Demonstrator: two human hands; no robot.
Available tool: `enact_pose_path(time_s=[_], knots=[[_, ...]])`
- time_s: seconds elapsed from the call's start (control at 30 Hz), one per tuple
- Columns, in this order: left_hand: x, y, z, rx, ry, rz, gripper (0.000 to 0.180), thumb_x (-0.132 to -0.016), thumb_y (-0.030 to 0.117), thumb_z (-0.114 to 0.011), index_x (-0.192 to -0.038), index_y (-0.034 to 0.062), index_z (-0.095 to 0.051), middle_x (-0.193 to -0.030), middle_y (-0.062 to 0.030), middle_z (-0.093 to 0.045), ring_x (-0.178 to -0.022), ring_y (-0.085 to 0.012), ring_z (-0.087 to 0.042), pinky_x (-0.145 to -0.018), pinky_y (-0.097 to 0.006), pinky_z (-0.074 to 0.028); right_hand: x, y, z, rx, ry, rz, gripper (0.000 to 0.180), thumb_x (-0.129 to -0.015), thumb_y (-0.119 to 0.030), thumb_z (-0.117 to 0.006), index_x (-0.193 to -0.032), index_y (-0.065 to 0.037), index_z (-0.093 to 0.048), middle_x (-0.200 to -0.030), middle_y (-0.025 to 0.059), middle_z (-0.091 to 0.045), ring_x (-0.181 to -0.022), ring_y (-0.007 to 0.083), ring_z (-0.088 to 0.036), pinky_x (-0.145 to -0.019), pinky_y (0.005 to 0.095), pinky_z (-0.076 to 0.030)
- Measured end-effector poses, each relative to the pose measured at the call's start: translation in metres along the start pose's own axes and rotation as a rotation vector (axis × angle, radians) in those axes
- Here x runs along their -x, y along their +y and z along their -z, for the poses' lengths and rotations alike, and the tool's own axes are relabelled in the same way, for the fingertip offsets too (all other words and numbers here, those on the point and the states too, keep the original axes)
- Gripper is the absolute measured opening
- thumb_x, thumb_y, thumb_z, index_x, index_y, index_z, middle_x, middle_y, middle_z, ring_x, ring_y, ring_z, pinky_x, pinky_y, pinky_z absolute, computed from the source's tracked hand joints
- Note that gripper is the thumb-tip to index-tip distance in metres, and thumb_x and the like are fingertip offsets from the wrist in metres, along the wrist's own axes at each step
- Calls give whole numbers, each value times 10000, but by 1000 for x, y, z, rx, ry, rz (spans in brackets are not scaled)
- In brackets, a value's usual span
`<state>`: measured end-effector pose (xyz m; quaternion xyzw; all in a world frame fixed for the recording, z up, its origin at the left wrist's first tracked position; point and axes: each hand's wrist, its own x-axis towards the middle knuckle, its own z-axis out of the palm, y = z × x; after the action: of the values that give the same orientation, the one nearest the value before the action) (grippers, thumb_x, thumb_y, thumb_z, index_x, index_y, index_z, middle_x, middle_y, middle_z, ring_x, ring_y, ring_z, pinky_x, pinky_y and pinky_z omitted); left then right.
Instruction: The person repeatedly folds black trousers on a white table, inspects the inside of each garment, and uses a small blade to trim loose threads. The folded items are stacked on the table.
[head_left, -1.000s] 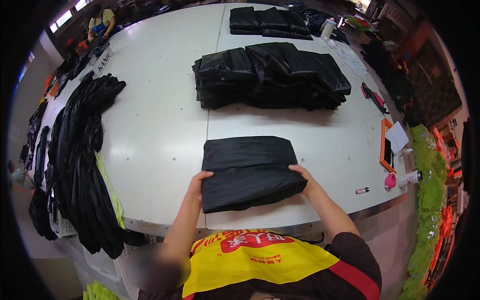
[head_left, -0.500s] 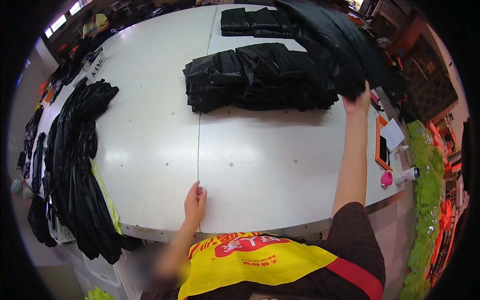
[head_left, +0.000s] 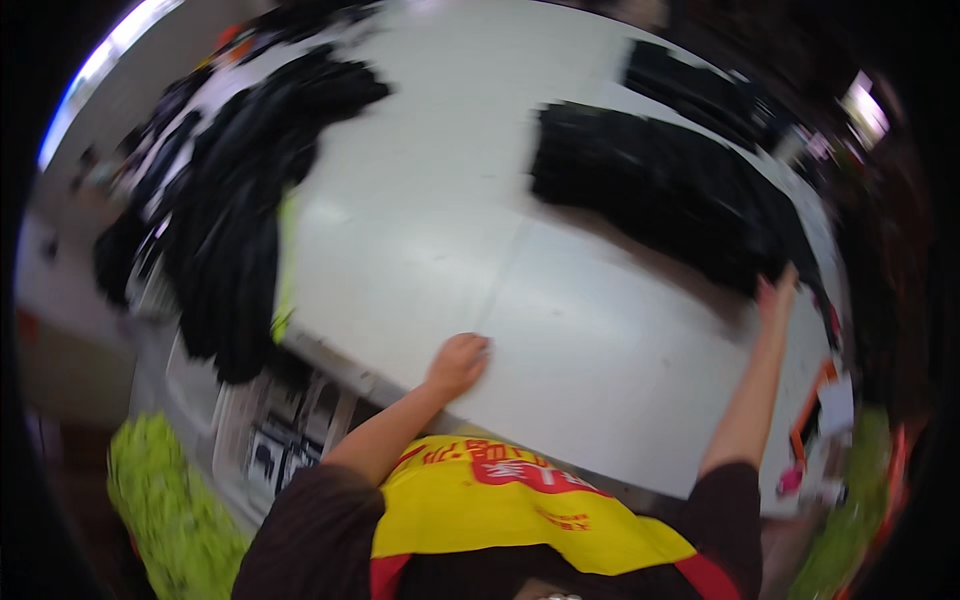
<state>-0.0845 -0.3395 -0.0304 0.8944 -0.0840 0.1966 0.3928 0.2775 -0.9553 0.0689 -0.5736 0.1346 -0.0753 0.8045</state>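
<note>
The picture is blurred and tilted. My left hand (head_left: 458, 362) rests on the white table (head_left: 420, 230) near its front edge, fingers curled, holding nothing. My right hand (head_left: 775, 296) is stretched out to the right, its fingers spread against the near edge of a stack of folded black garments (head_left: 660, 185). The folded piece it carried is no longer apart from that stack.
A long heap of unfolded black garments (head_left: 240, 200) hangs over the table's left side. A second black stack (head_left: 700, 85) lies farther back. An orange flat object (head_left: 812, 405) lies at the right edge. Green material (head_left: 160, 490) sits below the table.
My right hand came down from overhead to the stack's near edge, and the folded black garment it carried now lies with the stack. The view has swung left and tilted. My left hand stayed put.
</note>
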Motion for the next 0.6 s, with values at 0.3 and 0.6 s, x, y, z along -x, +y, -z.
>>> enact_pose_path(time_s=[0.3, 0.6], knots=[[21, -23, 50, 292, -20, 196, 204, -812, 113, -597, -1002, 36, -600, -924, -125, -607, -841, -260, -584, -744, -345, -474, 395, 229, -221, 637, -496, -179, 363, -924, -243, -500, -1244, -80, -450, -779, 30, -599, -562, 65, -508, -467, 204, -415], [-23, -232, 388, -479, 588, 283, 171, -824, 96, -541, -958, 25, -619, -903, -158, -636, -816, -328, -601, -729, -372, -478, 544, 272, -385, 1034, -1018, 797, 428, -759, -79, -619, -1164, -5, -503, -1082, 184, -560, -1015, 357, -506, -886, 420, -411]])
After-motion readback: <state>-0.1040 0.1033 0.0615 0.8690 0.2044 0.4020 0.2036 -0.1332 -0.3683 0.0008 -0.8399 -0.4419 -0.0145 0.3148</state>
